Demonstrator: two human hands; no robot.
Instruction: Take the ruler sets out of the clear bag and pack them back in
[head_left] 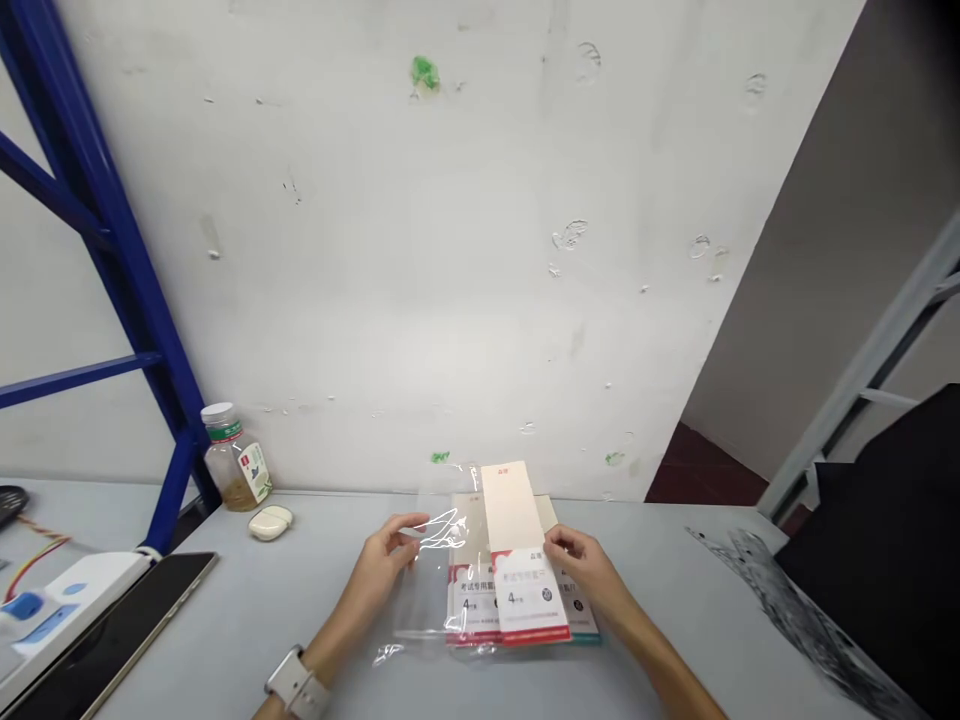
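Observation:
My left hand [386,572] pinches the upper edge of a clear plastic bag [424,600], which crumples and glints around my fingers. Several paper booklets lie in a fanned stack, partly inside the bag. The top booklet [521,565] is cream with a white and red lower cover and printed Chinese text. My right hand [576,570] grips that booklet's right edge. A grey-white table [225,610] lies beneath both hands. A white watch band [298,685] circles my left wrist.
A glass jar with a white lid [234,460] and a white earbud case [270,523] stand at the left. Beyond them are a dark tablet [112,640], a white and blue device [71,600], and a blue metal rack [97,230]. A white wall rises behind the table.

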